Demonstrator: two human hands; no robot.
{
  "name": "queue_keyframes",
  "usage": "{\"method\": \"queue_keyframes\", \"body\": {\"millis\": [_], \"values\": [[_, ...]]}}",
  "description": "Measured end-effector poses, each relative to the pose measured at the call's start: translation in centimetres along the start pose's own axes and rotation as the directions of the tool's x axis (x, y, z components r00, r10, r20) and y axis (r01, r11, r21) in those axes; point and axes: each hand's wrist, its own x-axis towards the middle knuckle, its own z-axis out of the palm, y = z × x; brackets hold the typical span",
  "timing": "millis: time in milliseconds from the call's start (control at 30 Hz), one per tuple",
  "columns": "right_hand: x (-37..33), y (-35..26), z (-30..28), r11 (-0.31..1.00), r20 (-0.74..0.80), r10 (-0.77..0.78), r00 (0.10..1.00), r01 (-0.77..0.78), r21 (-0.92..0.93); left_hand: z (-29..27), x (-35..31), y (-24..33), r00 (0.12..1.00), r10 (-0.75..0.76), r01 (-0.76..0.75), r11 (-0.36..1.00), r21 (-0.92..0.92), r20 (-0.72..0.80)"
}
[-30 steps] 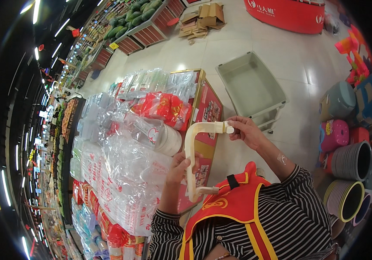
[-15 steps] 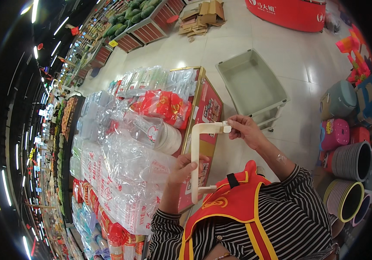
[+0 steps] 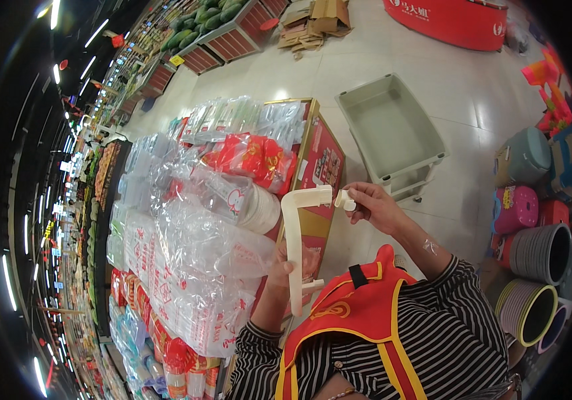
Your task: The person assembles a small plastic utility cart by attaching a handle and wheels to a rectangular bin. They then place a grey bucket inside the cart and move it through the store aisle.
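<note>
My left hand is closed round the long side of a cream plastic U-shaped bracket, with the thumb over its face. One short arm of the bracket points right toward my other hand; the second, lower arm lies by my red apron. Between the thumb and fingers of my right hand is a small cream plastic end piece. A narrow gap separates it from the tip of the upper arm. Part of my left fingers is hidden behind the bracket.
At left, a display stand carries clear plastic bags, red packets and stacked white containers. A grey-green tub cart stands ahead. Stacked buckets line the right side, and flattened cardboard lies far off.
The end piece has come away from the bracket's upper arm, leaving a gap. My left hand and the bracket have shifted slightly left, and the bracket has turned a little.
</note>
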Motion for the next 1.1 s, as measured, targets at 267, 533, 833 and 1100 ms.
{"method": "queue_keyframes", "body": {"millis": [267, 533, 833, 1100], "values": [[-0.3, -0.7, 1.3, 1.000, 0.033, -0.004, 0.999, 0.005, -0.025, 0.1, 0.4, -0.6, 0.997, 0.011, -0.006, 0.997, -0.074, 0.077], [-0.4, -0.3, 0.4, 1.000, 0.022, -0.004, 1.000, 0.005, -0.019, 0.3, -0.2, -1.8, 0.997, 0.046, -0.055, 0.984, -0.171, -0.056], [-0.4, -0.1, 0.4, 0.999, -0.004, 0.030, 1.000, -0.030, -0.030, 0.6, 0.3, -2.0, 1.000, 0.017, -0.012, 0.974, -0.228, 0.019], [-0.3, -0.1, 0.8, 0.997, -0.025, 0.015, 1.000, -0.017, -0.073, 0.5, 0.1, -2.7, 0.999, 0.036, -0.029, 0.962, -0.271, 0.019]]}}
